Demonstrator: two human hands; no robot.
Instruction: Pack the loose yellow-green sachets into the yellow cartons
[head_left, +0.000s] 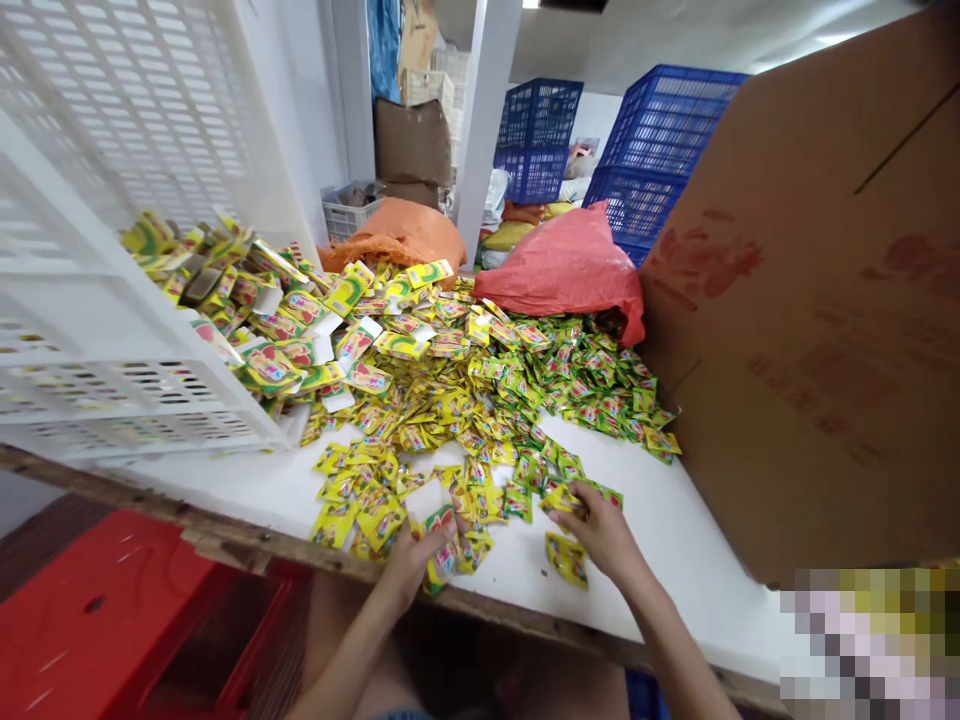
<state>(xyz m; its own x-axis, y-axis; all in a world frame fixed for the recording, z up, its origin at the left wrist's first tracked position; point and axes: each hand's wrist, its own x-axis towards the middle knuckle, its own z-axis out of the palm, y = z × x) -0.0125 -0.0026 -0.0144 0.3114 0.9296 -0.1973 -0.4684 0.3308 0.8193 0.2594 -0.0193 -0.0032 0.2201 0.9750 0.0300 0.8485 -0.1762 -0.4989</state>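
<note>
Here, the left hand grips a small box by the near edge of the surface, while the right hand pinches a yellow sachet; a light hold and fingertip pinch should keep both uncreased.

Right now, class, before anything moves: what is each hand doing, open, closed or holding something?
Left hand: closed around a small printed box.
Right hand: closed, fingertips pinching a yellow packet.
</note>
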